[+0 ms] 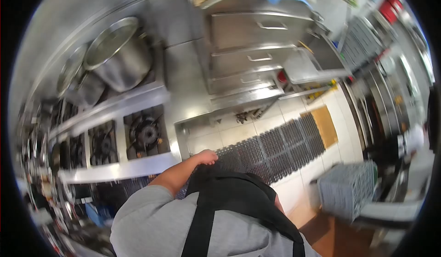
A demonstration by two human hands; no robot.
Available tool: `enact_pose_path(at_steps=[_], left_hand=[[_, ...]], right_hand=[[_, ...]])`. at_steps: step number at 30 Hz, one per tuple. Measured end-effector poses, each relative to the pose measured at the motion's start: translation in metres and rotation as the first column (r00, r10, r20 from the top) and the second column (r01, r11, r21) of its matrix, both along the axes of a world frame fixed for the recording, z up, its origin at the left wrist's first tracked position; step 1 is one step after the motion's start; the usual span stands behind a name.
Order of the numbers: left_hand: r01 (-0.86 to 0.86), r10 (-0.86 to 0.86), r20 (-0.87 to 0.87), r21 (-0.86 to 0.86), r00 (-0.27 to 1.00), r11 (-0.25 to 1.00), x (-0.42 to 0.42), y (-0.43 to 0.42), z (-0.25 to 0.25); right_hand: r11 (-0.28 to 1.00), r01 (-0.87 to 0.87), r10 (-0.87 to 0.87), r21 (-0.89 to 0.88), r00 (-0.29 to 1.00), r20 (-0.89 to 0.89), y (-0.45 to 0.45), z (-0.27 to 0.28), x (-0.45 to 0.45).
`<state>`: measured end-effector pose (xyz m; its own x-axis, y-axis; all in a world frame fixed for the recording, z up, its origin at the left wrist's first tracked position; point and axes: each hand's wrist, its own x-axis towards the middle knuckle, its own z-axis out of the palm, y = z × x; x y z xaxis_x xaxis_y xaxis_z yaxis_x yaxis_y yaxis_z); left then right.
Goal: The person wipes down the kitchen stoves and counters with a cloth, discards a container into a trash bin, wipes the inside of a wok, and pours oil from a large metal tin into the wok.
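Observation:
My left hand (206, 157) is in front of my black apron (229, 188), fingers curled into a loose fist. No object shows in it. The nearest things are the corner of the steel counter (190, 103) and the black rubber floor mat (271, 149) beyond. My right hand is hidden behind my body; only a sliver of that arm shows at the apron's right edge. To the left stands a stove with a bare burner (146, 132) at its near end.
Two steel pots, a large one (121, 57) and another (80, 82), stand on the raised stove section. Steel drawers (257, 29) are ahead. A grey plastic crate (347, 188) sits at right, a cardboard piece (324, 126) at the mat's far end. Shelving (386, 101) lines the right.

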<state>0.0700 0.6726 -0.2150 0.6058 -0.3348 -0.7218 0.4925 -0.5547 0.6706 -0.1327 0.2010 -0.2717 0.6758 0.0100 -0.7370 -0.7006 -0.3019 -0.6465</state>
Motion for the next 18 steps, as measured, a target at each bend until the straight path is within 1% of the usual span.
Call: enact_pose_path(at_steps=[1,3,4,5,6,7,8,9,10,11,12,13,14,15,16,17,18], left_hand=[[-0.076,0.076,-0.004,0.005,0.997,0.997,-0.007,0.002,-0.001],[-0.249,0.247,0.122,0.003,0.961,0.969,-0.04,0.008,-0.011],[-0.361,0.362,0.173,-0.037,0.916,0.932,-0.065,0.014,-0.024],[-0.483,0.468,0.229,0.009,0.854,0.876,-0.095,0.013,-0.016],[-0.623,0.615,0.208,-0.03,0.761,0.781,-0.131,0.012,-0.017],[-0.746,0.743,0.185,-0.067,0.644,0.663,-0.168,0.006,-0.018],[-0.812,0.806,0.186,-0.06,0.562,0.58,-0.208,-0.008,-0.016],[-0.878,0.863,0.178,0.004,0.472,0.479,-0.25,-0.028,-0.012],[-0.928,0.912,0.175,0.073,0.372,0.365,-0.292,-0.048,-0.006],[-0.963,0.945,0.185,0.086,0.269,0.257,-0.327,-0.074,0.011],[-0.986,0.975,0.146,0.03,0.168,0.165,-0.352,-0.108,0.032],[-0.996,0.992,0.105,-0.031,0.075,0.079,-0.369,-0.14,0.055],[-0.992,0.999,0.027,-0.124,0.018,0.021,-0.386,-0.163,0.068],[-0.968,0.998,-0.041,-0.241,-0.055,-0.063,-0.392,-0.185,0.103],[-0.935,0.996,-0.051,-0.346,-0.069,-0.083,-0.392,-0.201,0.147],[-0.892,0.996,0.025,-0.448,-0.08,-0.061,-0.393,-0.214,0.187],[-0.819,0.993,0.086,-0.574,-0.087,-0.022,-0.394,-0.223,0.231]], right_hand=[[0.997,-0.052,0.052,0.049,0.999,0.003,-0.018,-0.01,0.03],[0.973,-0.158,0.162,0.167,0.987,-0.013,-0.057,-0.027,0.094],[0.952,-0.254,0.26,0.169,0.965,-0.014,-0.07,-0.026,0.13],[0.727,-0.679,0.684,-0.098,0.706,0.186,-0.085,-0.029,0.17],[0.324,-0.853,0.938,-0.409,0.234,0.255,-0.093,-0.029,0.211],[-0.1,-0.72,0.937,-0.687,-0.3,0.178,-0.092,-0.029,0.249],[0.261,-0.889,0.954,-0.377,0.296,-0.038,-0.078,-0.008,0.274],[0.162,-0.915,0.982,-0.37,0.188,-0.035,-0.082,0.004,0.3],[0.097,-0.93,0.994,-0.354,0.076,0.073,-0.085,0.007,0.331],[0.035,-0.941,0.983,-0.335,-0.029,0.183,-0.07,0.013,0.353],[0.084,-0.959,0.996,-0.271,0.081,0.023,-0.048,0.027,0.364],[0.147,-0.961,0.971,-0.235,0.186,-0.151,-0.027,0.045,0.369],[0.106,-0.973,0.969,-0.205,0.147,-0.2,-0.004,0.056,0.369],[0.035,-0.978,0.979,-0.205,0.075,-0.188,0.02,0.064,0.361],[0.09,-0.988,0.978,-0.129,0.112,-0.175,0.042,0.069,0.35],[0.148,-0.988,0.973,-0.053,0.155,-0.17,0.063,0.073,0.335],[0.043,-0.995,0.991,-0.092,0.054,-0.121,0.089,0.071,0.314]])
